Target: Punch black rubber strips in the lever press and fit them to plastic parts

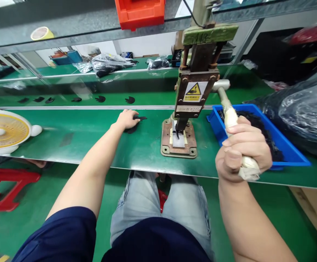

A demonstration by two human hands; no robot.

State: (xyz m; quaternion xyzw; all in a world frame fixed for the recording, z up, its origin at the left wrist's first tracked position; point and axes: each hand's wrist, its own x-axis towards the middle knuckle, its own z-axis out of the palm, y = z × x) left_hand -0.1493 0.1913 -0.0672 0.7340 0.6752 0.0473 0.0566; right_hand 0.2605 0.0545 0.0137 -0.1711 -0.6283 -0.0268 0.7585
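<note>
My right hand [244,149] is wrapped around the taped lever handle [231,117] of a hand press [196,87]. Under the press ram, a small black part [177,133] sits on the light block of the base plate [166,142]. Out to the left, my left hand [127,119] has its fingertips closed on a flat black piece [141,118], partly hidden by them. Just below those fingers a second black piece [132,130] lies on the green work surface [93,145].
A blue bin [292,154] of black parts stands right of the press, beside a large plastic-wrapped bundle [308,112]. Several black pieces, one a notched disc [130,99], lie along the far strip. A fan [5,131] is at left. A red bin [140,14] sits overhead.
</note>
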